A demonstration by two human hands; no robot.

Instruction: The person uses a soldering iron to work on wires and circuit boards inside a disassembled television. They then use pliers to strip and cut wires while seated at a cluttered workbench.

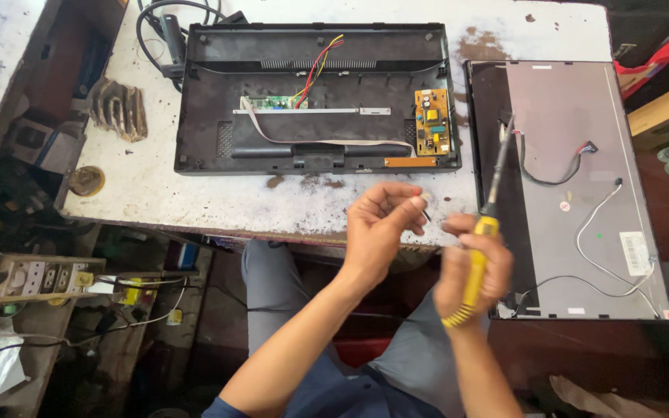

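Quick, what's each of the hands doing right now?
Left hand: fingers pinched on a small dark screw.
Right hand: closed around a yellow-handled screwdriver.

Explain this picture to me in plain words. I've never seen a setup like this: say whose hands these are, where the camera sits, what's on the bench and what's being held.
The single picture comes from a camera worn on a person's head, looking down at their own two bare hands; there is no machine. The right hand grips a yellow-handled screwdriver, shaft pointing up and away. The left hand pinches something small and dark, probably a screw, though it is too small to tell. On the stained white workbench lies an opened black monitor back cover with a small orange circuit board and coloured wires inside. To its right lies the flat display panel, face down, with loose cables.
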